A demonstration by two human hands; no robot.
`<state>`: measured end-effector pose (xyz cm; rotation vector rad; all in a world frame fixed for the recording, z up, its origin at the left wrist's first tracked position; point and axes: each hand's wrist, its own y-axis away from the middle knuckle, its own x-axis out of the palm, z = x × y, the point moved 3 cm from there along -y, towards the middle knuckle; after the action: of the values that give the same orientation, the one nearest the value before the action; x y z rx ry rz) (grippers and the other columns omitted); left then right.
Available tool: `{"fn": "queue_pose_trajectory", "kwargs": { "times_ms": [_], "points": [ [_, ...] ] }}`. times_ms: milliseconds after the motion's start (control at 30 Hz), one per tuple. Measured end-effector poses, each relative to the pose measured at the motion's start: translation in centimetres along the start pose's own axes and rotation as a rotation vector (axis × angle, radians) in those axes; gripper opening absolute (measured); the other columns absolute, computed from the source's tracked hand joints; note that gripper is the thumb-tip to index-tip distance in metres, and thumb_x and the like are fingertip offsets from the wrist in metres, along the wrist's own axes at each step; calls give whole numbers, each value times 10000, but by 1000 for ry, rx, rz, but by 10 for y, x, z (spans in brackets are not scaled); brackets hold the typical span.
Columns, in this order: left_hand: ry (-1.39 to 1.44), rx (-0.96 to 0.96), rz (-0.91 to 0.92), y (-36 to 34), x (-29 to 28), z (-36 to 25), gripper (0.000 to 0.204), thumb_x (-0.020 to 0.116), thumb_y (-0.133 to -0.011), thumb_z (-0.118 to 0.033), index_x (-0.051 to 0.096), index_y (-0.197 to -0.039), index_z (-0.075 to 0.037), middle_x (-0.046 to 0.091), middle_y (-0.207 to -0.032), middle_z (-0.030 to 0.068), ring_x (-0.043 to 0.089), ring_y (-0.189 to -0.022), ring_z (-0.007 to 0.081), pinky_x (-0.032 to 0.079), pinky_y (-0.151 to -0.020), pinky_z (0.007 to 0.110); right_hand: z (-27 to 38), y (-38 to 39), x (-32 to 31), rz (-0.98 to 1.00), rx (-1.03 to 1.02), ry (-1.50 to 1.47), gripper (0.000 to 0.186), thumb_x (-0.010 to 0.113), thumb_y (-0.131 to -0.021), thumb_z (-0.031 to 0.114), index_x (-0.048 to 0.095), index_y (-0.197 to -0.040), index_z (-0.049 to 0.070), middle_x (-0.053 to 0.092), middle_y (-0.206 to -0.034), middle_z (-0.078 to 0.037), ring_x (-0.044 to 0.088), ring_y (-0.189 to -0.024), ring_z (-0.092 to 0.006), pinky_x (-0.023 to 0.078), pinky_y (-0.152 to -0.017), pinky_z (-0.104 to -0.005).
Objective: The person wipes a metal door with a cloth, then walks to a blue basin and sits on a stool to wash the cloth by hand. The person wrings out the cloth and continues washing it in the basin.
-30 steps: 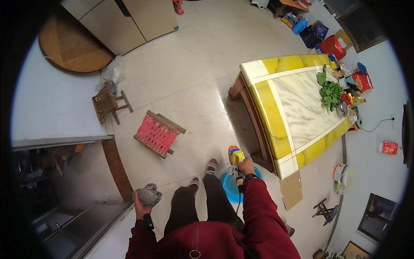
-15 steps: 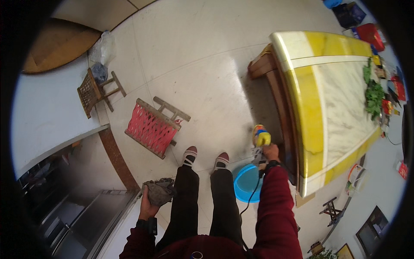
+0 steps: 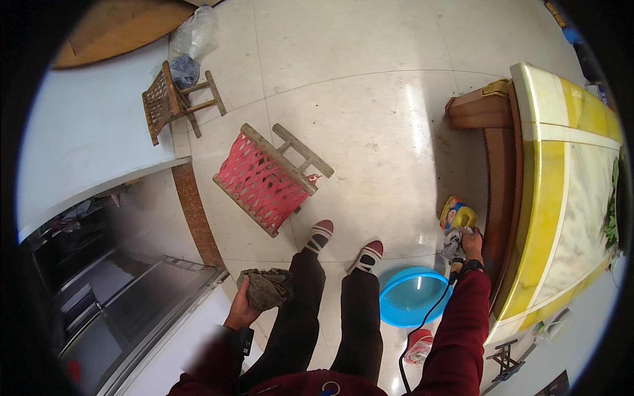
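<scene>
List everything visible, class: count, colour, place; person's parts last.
Table: 1, yellow and white, right
Greens: 1 bunch, green, on table
Jug: 1, yellow, by right hand
Pale cloth: 1, grey, in right hand
Dark cloth: 1, grey, in left hand
Basin: 1, blue, left of table
Red item: 1, red, below basin
Stool: 1, red, centre left
Folding stool: 1, dark, lower right
Chair: 1, brown, upper left
Bag: 1, clear, above chair
Board: 1, brown, top left
Shoes: 2, red and white, centre
Left hand: 1, bare, lower left
Right hand: 1, bare, right
</scene>
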<state>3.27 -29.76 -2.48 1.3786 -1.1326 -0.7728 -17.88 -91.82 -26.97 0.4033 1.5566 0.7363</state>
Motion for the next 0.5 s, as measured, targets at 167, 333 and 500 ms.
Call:
{"fn": "queue_pose_trajectory", "kwargs": {
  "times_ms": [167, 333, 500],
  "points": [
    [-2, 47, 59, 11, 18, -5, 565, 456, -1009, -500, 488, -1373, -68, 562, -1370, 134, 539, -1257, 295, 396, -1101, 480, 13, 20, -13, -114, -22, -16, 627, 724, -852, 380, 545, -1355, 52, 626, -1232, -257, 585, -1156, -427, 485, -932, -466],
    [-17, 89, 81, 23, 16, -21, 578, 478, -998, -504, 485, -1375, -65, 562, -1368, 139, 537, -1257, 303, 400, -1097, 486, 43, 66, -27, -67, -12, -264, 558, 753, -817, 305, 617, -1208, -69, 656, -1141, -286, 632, -1083, -393, 497, -929, -435],
    [16, 80, 83, 22, -2, -27, 576, 482, -999, -493, 477, -1381, -62, 549, -1382, 146, 527, -1268, 320, 400, -1095, 512, 164, 138, 11, 287, -445, -333, 427, 747, -834, 270, 667, -1136, -21, 709, -995, -204, 684, -926, -262, 536, -826, -374]
  ]
}}
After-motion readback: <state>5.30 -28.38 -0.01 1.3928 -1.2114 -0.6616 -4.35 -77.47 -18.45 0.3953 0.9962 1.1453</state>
